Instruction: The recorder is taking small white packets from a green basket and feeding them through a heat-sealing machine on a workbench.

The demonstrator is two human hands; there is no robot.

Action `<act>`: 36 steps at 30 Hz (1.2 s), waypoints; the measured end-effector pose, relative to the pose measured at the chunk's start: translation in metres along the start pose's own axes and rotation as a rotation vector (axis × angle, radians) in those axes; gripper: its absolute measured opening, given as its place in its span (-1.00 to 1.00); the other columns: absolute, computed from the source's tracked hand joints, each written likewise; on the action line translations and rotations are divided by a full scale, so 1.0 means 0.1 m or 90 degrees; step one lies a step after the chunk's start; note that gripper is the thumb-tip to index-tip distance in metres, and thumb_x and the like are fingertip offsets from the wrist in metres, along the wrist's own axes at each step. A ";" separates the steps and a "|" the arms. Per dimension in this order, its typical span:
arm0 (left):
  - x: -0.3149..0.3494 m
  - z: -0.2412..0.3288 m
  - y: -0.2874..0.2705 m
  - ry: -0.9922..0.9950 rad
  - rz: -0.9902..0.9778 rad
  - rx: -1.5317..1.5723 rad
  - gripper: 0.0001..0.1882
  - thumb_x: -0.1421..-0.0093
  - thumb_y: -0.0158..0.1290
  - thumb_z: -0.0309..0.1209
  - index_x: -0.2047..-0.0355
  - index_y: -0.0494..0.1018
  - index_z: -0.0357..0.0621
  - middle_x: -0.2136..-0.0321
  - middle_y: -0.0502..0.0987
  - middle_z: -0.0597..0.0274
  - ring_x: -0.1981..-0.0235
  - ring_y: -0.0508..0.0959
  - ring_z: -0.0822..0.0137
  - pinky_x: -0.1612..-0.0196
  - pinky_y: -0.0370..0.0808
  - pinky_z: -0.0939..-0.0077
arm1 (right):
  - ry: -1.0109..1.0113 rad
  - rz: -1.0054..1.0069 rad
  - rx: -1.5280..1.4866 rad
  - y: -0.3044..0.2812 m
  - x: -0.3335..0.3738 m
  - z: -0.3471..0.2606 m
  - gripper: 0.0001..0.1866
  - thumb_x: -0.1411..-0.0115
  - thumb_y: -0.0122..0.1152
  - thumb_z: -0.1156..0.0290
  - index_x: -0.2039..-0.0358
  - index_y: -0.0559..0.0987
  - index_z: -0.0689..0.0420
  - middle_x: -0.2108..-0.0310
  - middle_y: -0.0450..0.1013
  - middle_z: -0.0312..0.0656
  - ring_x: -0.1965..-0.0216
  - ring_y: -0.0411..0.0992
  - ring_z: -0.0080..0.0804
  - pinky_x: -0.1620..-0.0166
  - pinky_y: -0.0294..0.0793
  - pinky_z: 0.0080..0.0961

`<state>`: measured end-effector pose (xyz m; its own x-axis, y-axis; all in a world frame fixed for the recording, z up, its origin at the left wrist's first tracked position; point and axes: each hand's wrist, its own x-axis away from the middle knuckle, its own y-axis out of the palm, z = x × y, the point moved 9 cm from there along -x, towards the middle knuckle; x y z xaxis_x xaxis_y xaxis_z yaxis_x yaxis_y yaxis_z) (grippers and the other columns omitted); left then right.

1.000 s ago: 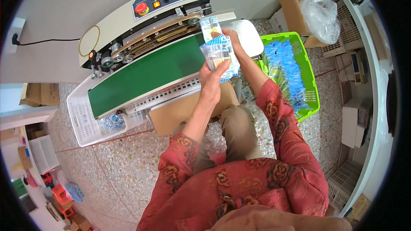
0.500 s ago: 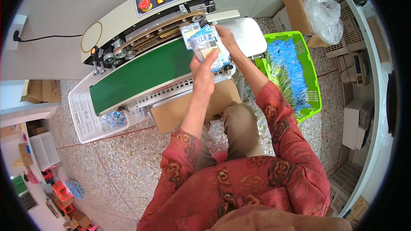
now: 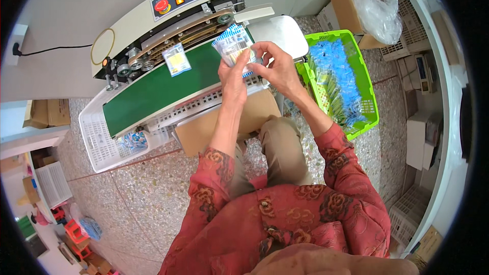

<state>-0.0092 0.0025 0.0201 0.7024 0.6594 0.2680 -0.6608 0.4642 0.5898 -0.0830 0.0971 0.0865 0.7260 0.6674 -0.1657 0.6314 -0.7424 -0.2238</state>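
The left hand (image 3: 233, 80) grips flat, clear, blue-edged plastic packets (image 3: 231, 42); the right hand (image 3: 281, 71), narrowly curled beside them, hold unclear, seems to separate one; next, gentle pinching is needed.

The belt sealing machine (image 3: 140, 28) and green plastic crate (image 3: 369, 82) suggest a packing workshop.

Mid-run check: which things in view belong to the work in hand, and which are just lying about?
Apparently in use:
packet stack in the left hand
right hand, beside the stack
loose packet on the green belt
machine
probably the filled green basket

Apparently lying about:
clear plastic bag
brown cardboard box
white box
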 end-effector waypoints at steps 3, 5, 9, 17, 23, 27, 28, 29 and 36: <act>-0.01 -0.02 -0.01 -0.012 -0.002 0.008 -0.59 0.00 0.15 -0.33 0.16 0.31 -0.15 0.32 0.42 0.34 0.29 0.39 0.51 0.20 0.31 0.53 | 0.001 0.006 0.094 0.05 0.00 -0.05 -0.63 0.19 0.30 0.36 0.34 0.44 0.19 0.58 0.35 -0.28 0.59 0.27 -0.56 0.50 0.31 -0.61; 0.00 0.00 0.02 0.008 -0.010 -0.003 -0.59 -0.01 0.13 -0.29 0.15 0.31 -0.14 0.30 0.41 0.34 0.28 0.38 0.52 0.21 0.30 0.53 | 0.005 -0.002 0.106 0.08 -0.01 -0.01 -0.66 0.17 0.29 0.37 0.35 0.44 0.20 0.59 0.35 -0.31 0.60 0.27 -0.59 0.50 0.31 -0.63; -0.03 0.01 0.05 0.010 -0.061 0.022 -0.55 -0.07 0.05 -0.19 0.09 0.26 -0.14 0.24 0.38 0.33 0.22 0.36 0.50 0.18 0.31 0.51 | 0.083 -0.025 -0.100 0.13 -0.05 0.14 -0.79 0.06 0.23 0.41 0.42 0.43 0.17 0.61 0.37 -0.40 0.61 0.25 -0.71 0.53 0.26 -0.73; -0.02 0.05 0.03 0.004 -0.047 0.079 -0.54 0.04 0.15 -0.47 0.12 0.28 -0.19 0.25 0.43 0.27 0.26 0.44 0.46 0.16 0.38 0.54 | 0.141 -0.009 -0.312 0.06 -0.07 0.22 -0.84 -0.02 0.17 0.44 0.38 0.42 0.15 0.56 0.40 -0.41 0.57 0.26 -0.78 0.53 0.21 -0.81; -0.05 0.10 -0.07 0.069 0.017 0.054 -0.57 0.11 0.18 -0.55 0.19 0.33 -0.20 0.29 0.46 0.27 0.29 0.45 0.47 0.17 0.37 0.56 | 0.105 -0.043 -0.271 0.06 -0.05 0.24 -0.75 0.02 0.21 0.44 0.30 0.47 0.20 0.54 0.41 -0.39 0.52 0.29 -0.76 0.48 0.25 -0.79; 0.00 0.11 -0.01 0.059 0.006 0.031 -0.56 0.12 0.19 -0.55 0.18 0.33 -0.22 0.30 0.46 0.27 0.29 0.45 0.47 0.18 0.37 0.58 | 0.097 0.025 -0.248 -0.03 -0.06 0.19 -0.82 0.01 0.20 0.46 0.35 0.48 0.19 0.50 0.42 -0.35 0.47 0.33 -0.73 0.41 0.29 -0.77; 0.01 0.12 0.01 0.065 -0.001 0.014 -0.56 0.12 0.19 -0.56 0.19 0.33 -0.22 0.30 0.46 0.26 0.29 0.45 0.47 0.18 0.38 0.58 | 0.086 0.047 -0.281 -0.06 -0.06 0.15 -0.84 0.00 0.18 0.48 0.36 0.47 0.18 0.47 0.43 -0.34 0.45 0.35 -0.71 0.36 0.32 -0.75; 0.01 0.13 0.04 0.070 -0.008 -0.003 -0.57 0.12 0.19 -0.56 0.19 0.33 -0.22 0.30 0.47 0.26 0.29 0.45 0.48 0.18 0.38 0.59 | 0.086 0.048 -0.281 -0.06 -0.06 0.17 -0.84 0.00 0.18 0.48 0.36 0.47 0.18 0.47 0.43 -0.34 0.45 0.35 -0.71 0.36 0.32 -0.75; 0.02 0.15 0.01 0.089 0.016 -0.010 -0.58 0.13 0.18 -0.59 0.20 0.34 -0.23 0.31 0.47 0.25 0.31 0.47 0.46 0.20 0.39 0.59 | 0.138 0.020 -0.252 -0.03 -0.01 0.18 -0.80 0.01 0.19 0.48 0.32 0.49 0.19 0.47 0.44 -0.35 0.47 0.34 -0.71 0.41 0.29 -0.77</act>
<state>-0.0043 -0.0047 0.0326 0.6425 0.7464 0.1734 -0.6829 0.4551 0.5714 -0.0902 0.0999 0.0700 0.7598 0.6484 0.0483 0.6334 -0.7549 0.1701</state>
